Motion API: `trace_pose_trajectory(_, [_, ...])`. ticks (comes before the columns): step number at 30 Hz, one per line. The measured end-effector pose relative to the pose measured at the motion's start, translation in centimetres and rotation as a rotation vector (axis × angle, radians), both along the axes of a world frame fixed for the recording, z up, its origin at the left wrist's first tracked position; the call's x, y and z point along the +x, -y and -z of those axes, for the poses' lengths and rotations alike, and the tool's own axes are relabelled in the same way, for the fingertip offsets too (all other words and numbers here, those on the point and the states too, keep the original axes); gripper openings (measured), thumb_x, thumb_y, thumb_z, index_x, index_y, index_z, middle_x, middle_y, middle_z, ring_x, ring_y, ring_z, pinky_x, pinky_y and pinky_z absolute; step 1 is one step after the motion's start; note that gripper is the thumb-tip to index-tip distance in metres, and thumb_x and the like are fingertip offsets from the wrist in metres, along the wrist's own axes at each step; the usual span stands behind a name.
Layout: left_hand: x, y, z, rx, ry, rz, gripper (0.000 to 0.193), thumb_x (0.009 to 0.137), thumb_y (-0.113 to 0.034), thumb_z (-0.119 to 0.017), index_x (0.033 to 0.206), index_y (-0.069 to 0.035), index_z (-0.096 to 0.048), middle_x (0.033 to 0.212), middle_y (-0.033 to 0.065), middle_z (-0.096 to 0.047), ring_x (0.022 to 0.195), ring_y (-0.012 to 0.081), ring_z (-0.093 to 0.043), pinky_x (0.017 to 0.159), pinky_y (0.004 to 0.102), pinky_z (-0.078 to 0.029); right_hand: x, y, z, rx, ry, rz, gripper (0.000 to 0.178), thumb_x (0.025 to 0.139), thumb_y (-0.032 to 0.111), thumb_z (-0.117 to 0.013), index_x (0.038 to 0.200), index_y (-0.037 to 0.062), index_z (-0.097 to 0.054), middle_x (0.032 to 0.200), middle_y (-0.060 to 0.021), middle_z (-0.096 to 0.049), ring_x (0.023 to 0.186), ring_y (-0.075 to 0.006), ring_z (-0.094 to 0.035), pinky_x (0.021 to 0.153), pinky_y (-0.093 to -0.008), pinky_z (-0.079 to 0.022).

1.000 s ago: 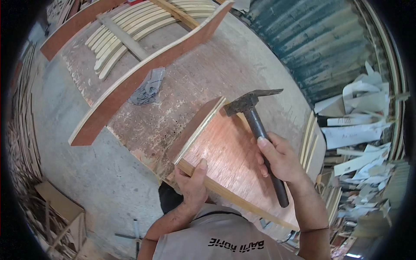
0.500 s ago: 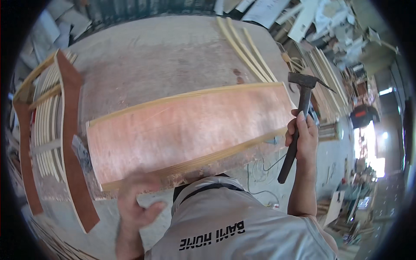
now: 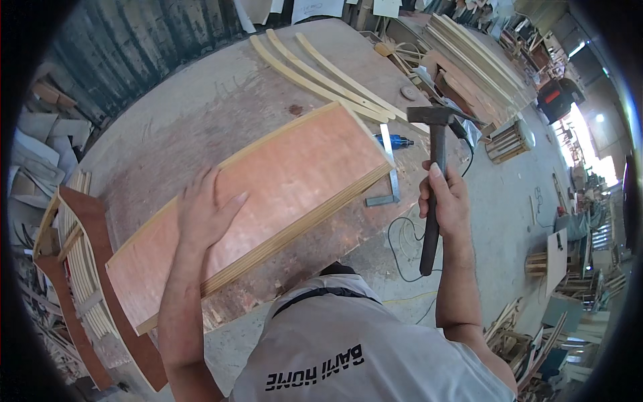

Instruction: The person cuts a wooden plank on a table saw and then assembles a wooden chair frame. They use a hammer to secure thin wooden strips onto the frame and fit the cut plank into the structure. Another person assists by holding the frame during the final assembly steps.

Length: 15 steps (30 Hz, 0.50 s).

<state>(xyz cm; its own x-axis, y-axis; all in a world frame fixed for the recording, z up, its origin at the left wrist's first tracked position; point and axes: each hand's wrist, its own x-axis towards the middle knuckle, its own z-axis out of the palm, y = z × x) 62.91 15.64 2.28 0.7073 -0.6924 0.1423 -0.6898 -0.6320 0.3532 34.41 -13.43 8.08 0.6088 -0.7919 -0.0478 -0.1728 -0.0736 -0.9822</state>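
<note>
A long plywood panel [image 3: 295, 174] with pale wooden strips along its edges lies slantwise across the worktable [image 3: 181, 127]. My left hand [image 3: 206, 209] rests flat on the panel's top face, fingers apart and pointing toward its far edge. In my right hand [image 3: 447, 201] is a claw hammer [image 3: 437, 144], gripped around its dark handle. The hammer stands head up, raised beyond the panel's right end. Behind it, a metal try square [image 3: 392, 175] and a blue tool [image 3: 395, 141] lie on the table beside that end.
Several curved wooden strips [image 3: 321, 70] lie at the table's far side. At the left stands a frame with brown curved sides [image 3: 137, 328] and pale slats. A cable [image 3: 395, 251] trails on the floor to the right, near a small wooden stool [image 3: 510, 142]. Stacked boards [image 3: 472, 57] lie farther back.
My left hand has come up from the panel's near left corner onto its face. My view has turned right, bringing the square and blue tool into sight. The hammer stays in my right hand.
</note>
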Motion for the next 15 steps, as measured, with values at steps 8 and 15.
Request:
trace_pose_trajectory(8, [0.3,0.2,0.5,0.057,0.117,-0.035,0.069,0.089,-0.049,-0.063,0.137,0.0,-0.052,0.139,0.0238,-0.053,0.132,0.0384,-0.047,0.112,0.0458,-0.033,2.2,9.9,1.6,-0.062,-0.087,-0.243,0.035,0.099,0.035,-0.058,0.094,0.0002,-0.057,0.06,-0.0009,-0.053,0.045,-0.0093,-0.05,0.043,-0.0262,-0.04])
trace_pose_trajectory(15, [5.7,5.0,-1.8,0.149,-0.487,-0.446,0.069,0.099,-0.058,-0.038,0.111,0.003,-0.068,0.11,0.027,-0.068,0.109,0.0418,-0.063,0.097,0.0425,-0.045,9.9,14.2,-0.3,-0.187,-0.233,-0.591,0.035,0.099,0.033,-0.059,0.087,0.0007,-0.057,0.057,-0.0017,-0.053,0.046,-0.011,-0.052,0.045,-0.0294,-0.042])
